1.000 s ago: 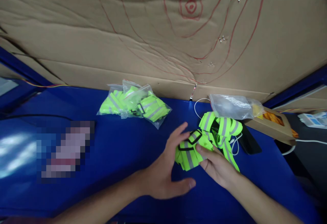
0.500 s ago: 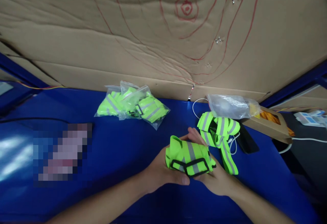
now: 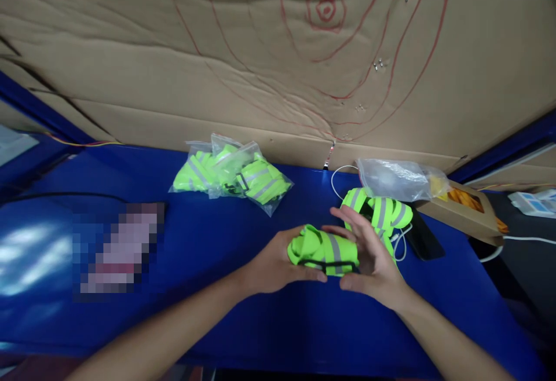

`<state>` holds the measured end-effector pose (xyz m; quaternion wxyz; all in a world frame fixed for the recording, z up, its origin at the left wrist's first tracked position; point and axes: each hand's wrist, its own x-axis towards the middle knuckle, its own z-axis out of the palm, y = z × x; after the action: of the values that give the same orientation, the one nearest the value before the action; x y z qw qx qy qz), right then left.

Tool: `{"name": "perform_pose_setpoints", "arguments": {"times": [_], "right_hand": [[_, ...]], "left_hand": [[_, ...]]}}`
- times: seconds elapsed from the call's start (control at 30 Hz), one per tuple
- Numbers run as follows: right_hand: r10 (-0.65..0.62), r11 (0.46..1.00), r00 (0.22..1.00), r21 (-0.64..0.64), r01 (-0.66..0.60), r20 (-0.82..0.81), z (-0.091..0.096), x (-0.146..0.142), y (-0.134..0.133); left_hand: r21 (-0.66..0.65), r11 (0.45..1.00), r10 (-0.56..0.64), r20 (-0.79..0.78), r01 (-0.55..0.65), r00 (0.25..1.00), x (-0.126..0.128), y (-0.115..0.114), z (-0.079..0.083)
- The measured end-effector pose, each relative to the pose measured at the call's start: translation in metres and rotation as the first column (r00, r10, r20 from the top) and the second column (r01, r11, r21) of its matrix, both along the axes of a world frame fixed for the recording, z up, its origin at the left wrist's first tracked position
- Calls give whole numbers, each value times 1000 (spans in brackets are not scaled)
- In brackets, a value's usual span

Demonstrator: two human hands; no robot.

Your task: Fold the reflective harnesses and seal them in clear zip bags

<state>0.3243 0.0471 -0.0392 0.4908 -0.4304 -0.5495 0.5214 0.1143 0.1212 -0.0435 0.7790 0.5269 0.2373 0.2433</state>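
A folded neon-green reflective vest (image 3: 322, 250) with grey stripes and black trim sits between both hands above the blue table (image 3: 208, 253). My left hand (image 3: 273, 265) grips its left side, thumb underneath. My right hand (image 3: 369, 259) presses against its right side, fingers partly spread and curved over it. Just behind lies another loose neon vest (image 3: 382, 213). Farther left at the back, several bagged vests (image 3: 232, 175) lie in clear plastic.
A cardboard sheet (image 3: 278, 57) with red drawn rings stands along the back. A clear plastic bag (image 3: 393, 179), a brown box (image 3: 467, 207), a black phone (image 3: 423, 242) and white cable (image 3: 402, 242) lie at the right. A pixelated patch covers the left.
Both hands lifted the vest off the loose pile, brought it toward me and squeezed it into a tighter bundle; my right hand shifted from beneath it to its right side.
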Motion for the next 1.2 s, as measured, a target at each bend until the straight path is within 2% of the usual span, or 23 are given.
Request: {"name": "perform_pose_setpoints", "arguments": {"times": [0.13,0.27,0.4,0.57,0.63,0.7,0.77,0.8,0.83,0.87,0.9,0.97,1.0,1.03,1.1,1.2], "right_hand": [[122,988,991,-98,-117,46,-10,0,5],[163,982,984,-106,-154,77,-14,-2,3],[110,994,963,-15,-110,246,-12,-2,0],[42,987,950,133,-87,309,-11,-7,-3],[63,974,928,179,-137,366,-4,-3,-3],[167,935,855,197,-295,490,10,8,-1],[306,879,750,128,-460,587,28,24,4],[260,893,742,140,-428,618,35,33,8],[102,925,754,217,-313,649,40,42,15],[-115,934,723,322,-155,681,43,51,24],[-322,910,620,414,-5,716,44,59,35],[-551,834,247,524,170,797,40,73,61],[-567,809,76,538,234,820,36,77,74],[-525,819,-14,509,265,851,31,79,85],[-439,875,-14,431,221,899,23,73,98],[-424,905,77,420,61,902,15,44,94]], "left_hand": [[-17,1000,-13,56,14,998,2,-4,-15],[-122,989,-65,125,80,990,-1,-8,-16],[-197,968,-133,136,158,982,-2,-8,-12],[-60,987,-142,99,148,985,1,-2,-13],[-28,989,-140,110,144,984,1,0,-12],[-53,990,-124,138,133,983,1,0,-10],[-121,980,-140,134,157,981,0,-2,-8],[-159,971,-161,117,179,980,0,-4,-7],[-186,962,-183,95,198,979,0,-5,-7],[-199,957,-200,72,210,977,0,-6,-6],[-202,956,-205,52,211,977,0,-8,-6],[-212,957,-200,20,200,980,1,-9,-7],[-217,957,-197,4,193,980,2,-9,-7],[-220,957,-194,-8,188,981,2,-9,-7],[-220,956,-202,-8,195,979,2,-8,-7],[-208,952,-228,13,226,974,2,-6,-7]]}}
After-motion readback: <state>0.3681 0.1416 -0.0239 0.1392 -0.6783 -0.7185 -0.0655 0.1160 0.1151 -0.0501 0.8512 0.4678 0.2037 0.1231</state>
